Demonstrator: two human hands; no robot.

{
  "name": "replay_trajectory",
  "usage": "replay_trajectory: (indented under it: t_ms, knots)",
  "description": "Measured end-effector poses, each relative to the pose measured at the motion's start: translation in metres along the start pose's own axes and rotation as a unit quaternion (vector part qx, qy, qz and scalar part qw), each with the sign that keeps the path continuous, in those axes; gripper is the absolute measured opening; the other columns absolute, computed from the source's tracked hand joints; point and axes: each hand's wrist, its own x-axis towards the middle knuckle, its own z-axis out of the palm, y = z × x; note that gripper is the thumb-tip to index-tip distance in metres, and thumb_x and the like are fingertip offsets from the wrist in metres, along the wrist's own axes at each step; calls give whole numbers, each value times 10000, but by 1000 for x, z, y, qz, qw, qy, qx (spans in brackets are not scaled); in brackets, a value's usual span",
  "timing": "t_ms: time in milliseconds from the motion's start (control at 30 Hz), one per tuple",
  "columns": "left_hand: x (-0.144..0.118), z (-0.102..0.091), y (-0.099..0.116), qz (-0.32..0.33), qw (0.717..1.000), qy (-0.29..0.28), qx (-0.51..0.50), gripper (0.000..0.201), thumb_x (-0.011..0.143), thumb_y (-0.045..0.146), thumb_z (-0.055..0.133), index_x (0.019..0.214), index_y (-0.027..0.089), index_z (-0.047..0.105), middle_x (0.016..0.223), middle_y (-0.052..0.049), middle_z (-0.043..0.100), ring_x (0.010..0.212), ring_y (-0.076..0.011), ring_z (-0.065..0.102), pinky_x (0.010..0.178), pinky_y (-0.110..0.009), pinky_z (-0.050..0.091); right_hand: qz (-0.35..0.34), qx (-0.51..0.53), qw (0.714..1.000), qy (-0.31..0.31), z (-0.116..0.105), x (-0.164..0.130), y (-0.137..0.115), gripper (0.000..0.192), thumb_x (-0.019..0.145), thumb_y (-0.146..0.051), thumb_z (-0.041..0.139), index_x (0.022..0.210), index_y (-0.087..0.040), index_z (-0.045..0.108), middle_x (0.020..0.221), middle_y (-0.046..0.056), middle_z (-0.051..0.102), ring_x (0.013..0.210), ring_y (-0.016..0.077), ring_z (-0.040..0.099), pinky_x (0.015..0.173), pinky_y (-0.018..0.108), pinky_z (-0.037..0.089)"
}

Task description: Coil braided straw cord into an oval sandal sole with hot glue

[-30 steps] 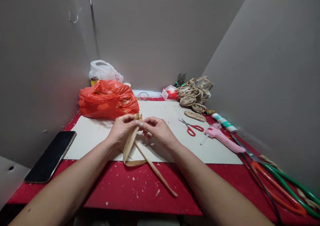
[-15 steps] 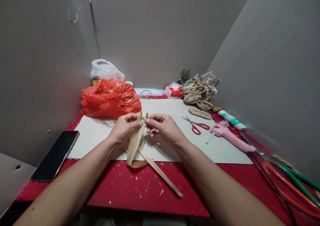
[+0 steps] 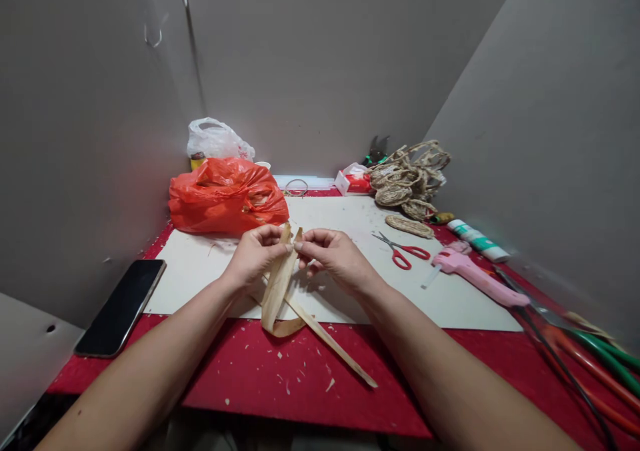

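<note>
A pale tan strip of dried husk or leaf [image 3: 279, 288] hangs from my fingers, its lower part curling near the front edge of the white sheet. My left hand [image 3: 255, 254] pinches its top end between thumb and fingers. Close beside it, my right hand [image 3: 331, 254] pinches the split upper edge of the same strip, thumb towards the left. A second narrow strip [image 3: 337, 346] lies slanting from the white sheet [image 3: 350, 214] onto the red tabletop. Part of it is hidden behind the hanging piece.
Left are a red plastic bag [image 3: 225, 198] and a phone [image 3: 123, 308]. Right are red-handled scissors [image 3: 401, 250], a coiled braid [image 3: 409, 226], a heap of braided cord [image 3: 407, 181], a pink glue gun [image 3: 475, 278] and large shears [image 3: 575, 344]. Grey panels [image 3: 320, 71] surround the table.
The whole view has shifted slightly, so everything sits a little further right. Both hands keep their pinch on the strip; its split ends look marginally further apart.
</note>
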Motion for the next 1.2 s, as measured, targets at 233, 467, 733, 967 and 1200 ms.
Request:
replay_trajectory:
  t_ms: [233, 467, 733, 967, 1200]
  knots:
    - [0, 0, -7, 32, 999, 18, 5, 256, 561, 158, 776, 770, 146, 628, 721, 5, 657, 656, -110, 585, 672, -232, 443, -7, -24, 1000, -9, 1, 0, 0, 270, 643, -366, 752, 649, -160, 578, 547, -31, 581, 483, 95, 571, 406, 175, 450]
    - [0, 1, -7, 60, 998, 21, 16, 271, 580, 157, 755, 772, 164, 564, 677, 33, 622, 615, -95, 565, 629, -215, 442, -3, -9, 1000, -9, 5, -3, -1, 265, 635, -351, 755, 632, -166, 565, 544, -27, 583, 481, 100, 570, 396, 179, 454]
    - [-5, 5, 2, 44, 999, 13, -10, 305, 572, 157, 762, 784, 173, 544, 676, 35, 638, 607, -88, 577, 636, -213, 445, 23, 12, 999, 33, 4, 2, 2, 182, 622, -191, 726, 572, -167, 552, 460, -23, 581, 401, 88, 535, 370, 165, 419]
    - [-6, -10, 29, -32, 994, -45, -95, 284, 582, 138, 769, 778, 155, 563, 610, 41, 553, 489, -45, 496, 491, -159, 396, 38, 123, 986, 104, -11, 12, 5, 133, 689, -176, 636, 615, -175, 526, 739, 78, 707, 630, 141, 660, 569, 252, 553]
    - [-9, -38, 56, -3, 972, -37, -232, 252, 580, 58, 679, 749, 158, 522, 680, 42, 478, 450, 11, 376, 394, -83, 326, -48, 188, 955, 223, -60, 27, -10, 236, 706, -204, 631, 596, -225, 423, 569, 4, 585, 526, 132, 580, 499, 274, 518]
